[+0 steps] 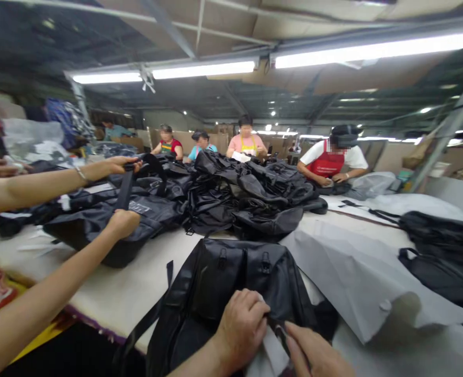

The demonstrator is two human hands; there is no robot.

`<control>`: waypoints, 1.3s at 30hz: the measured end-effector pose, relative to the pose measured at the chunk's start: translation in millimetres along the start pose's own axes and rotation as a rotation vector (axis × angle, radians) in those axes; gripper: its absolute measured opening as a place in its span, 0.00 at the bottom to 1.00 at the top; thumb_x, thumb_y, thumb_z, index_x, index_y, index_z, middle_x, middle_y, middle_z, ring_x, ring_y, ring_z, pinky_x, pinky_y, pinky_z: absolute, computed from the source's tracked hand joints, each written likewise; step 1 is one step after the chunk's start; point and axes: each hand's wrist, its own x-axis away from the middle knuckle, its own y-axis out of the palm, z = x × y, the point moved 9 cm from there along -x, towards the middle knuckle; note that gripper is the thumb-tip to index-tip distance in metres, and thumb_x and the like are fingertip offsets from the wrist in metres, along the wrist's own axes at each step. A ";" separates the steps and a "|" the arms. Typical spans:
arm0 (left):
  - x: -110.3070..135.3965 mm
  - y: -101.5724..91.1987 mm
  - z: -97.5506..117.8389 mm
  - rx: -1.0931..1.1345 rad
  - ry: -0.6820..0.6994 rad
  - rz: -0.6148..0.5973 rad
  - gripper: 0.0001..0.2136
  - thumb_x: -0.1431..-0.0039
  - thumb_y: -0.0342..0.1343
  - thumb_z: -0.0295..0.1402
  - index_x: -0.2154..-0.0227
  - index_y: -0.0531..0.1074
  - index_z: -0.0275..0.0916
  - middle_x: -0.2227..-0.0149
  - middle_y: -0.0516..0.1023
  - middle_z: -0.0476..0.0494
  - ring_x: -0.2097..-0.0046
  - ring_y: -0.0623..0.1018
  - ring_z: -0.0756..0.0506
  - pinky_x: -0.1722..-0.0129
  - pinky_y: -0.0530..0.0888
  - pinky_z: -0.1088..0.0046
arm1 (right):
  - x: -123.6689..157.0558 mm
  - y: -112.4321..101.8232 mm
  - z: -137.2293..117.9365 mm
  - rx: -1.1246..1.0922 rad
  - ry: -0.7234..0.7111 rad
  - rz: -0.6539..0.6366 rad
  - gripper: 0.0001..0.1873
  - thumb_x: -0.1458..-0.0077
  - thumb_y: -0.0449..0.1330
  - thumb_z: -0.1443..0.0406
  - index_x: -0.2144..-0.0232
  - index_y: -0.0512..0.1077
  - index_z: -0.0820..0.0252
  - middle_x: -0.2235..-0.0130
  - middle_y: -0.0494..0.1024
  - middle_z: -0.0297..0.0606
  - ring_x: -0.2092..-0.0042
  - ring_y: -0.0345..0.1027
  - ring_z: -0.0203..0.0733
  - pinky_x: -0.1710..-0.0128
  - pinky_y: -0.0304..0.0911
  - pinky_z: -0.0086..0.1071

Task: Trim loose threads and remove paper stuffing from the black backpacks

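left hand: fingers curled, pinching the black bag near its lower edge, a white tag right beside it
right hand: grips the same spot, touching the left hand
black bag: lies on the bench, stretching away from both hands
beyond: big pile of black bags
far left: co-worker's hands holding a strap

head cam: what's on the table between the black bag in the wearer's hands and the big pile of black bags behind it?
In the head view, only bare pale tabletop separates the black bag from the pile of black bags. A white sheet lies off to the right.
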 end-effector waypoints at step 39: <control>43.7 45.8 54.3 -0.088 -0.096 -0.441 0.21 0.46 0.47 0.29 0.48 0.64 0.31 0.47 0.69 0.30 0.46 0.68 0.35 0.47 0.65 0.55 | -8.0 18.6 42.3 0.136 0.147 -0.050 0.14 0.41 0.46 0.72 0.55 0.66 0.63 0.58 0.72 0.43 0.55 0.66 0.39 0.55 0.63 0.28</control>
